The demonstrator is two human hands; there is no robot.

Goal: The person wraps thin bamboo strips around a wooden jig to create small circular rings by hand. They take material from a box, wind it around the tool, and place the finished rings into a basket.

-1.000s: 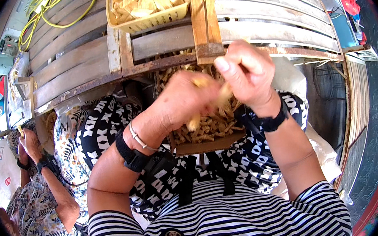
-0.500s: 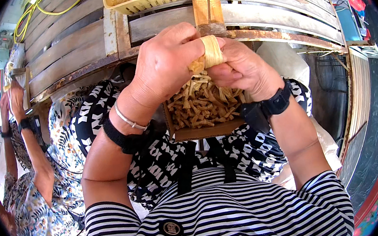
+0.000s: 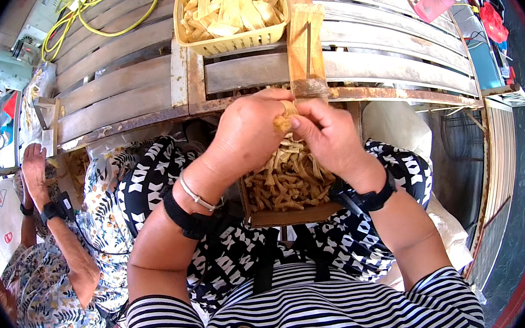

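Left hand curls tightly around a yellow strip, and the right hand pinches the same strip with its thumb and fingertips, just above the cardboard box of short twisted pieces. Were either grip to slacken, the strip could spring loose and drop among those pieces; too hard a pull might split it, well apart from the flat strips in the basket on the bench.
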